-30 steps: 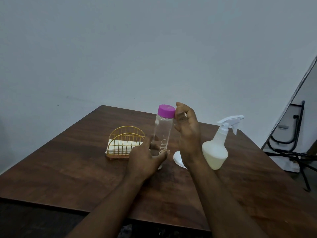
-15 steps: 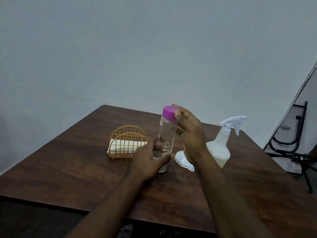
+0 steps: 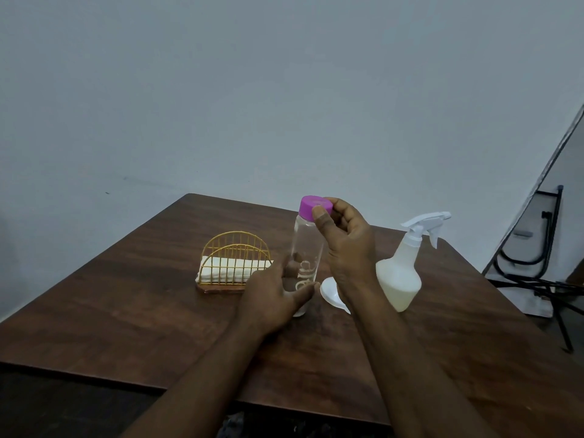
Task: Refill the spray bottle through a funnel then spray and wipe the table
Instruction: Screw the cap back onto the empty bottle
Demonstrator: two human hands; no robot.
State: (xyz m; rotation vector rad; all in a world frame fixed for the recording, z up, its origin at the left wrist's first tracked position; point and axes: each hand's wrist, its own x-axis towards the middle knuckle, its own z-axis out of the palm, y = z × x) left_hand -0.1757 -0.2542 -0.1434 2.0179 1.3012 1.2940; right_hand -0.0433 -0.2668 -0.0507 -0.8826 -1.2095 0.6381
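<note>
Left hand: my left hand [image 3: 275, 292] wraps the lower body of the clear bottle [image 3: 305, 245], thumb on the near side and fingers curled round the far side, keeping it upright on the table [image 3: 126, 305].
Right hand: my right hand [image 3: 344, 238] pinches the purple cap [image 3: 316, 207], with the thumb on the near edge and the fingers curled behind it.
Step in hand: I judge this is unscrewing the cap so I can pour; the cap sits on the neck.
Clear bottle, handling: stiff, smooth walls, likely slippery. I cannot tell how full it is, so I treat it as heavy. A low grip stops it turning while I twist the cap.
Cap, handling: small, light and rigid; the rim is the place to hold it.
Spray bottle: the spray bottle [image 3: 399, 276] stands to the right of my right wrist, its trigger head [image 3: 423, 222] on and pointing right. The milky plastic looks light and a little squeezable. I would hold the wide belly to steady it and the collar under the trigger to unscrew it.
Funnel: the white funnel [image 3: 330, 290] lies on its side on the table between the two bottles, partly hidden by my wrist. It is light, so it tips easily once set in a neck.
Cloths: folded white cloths [image 3: 234, 268] sit in a gold wire holder [image 3: 235, 245], left of the clear bottle. They are soft; I would pull one out by an edge.
</note>
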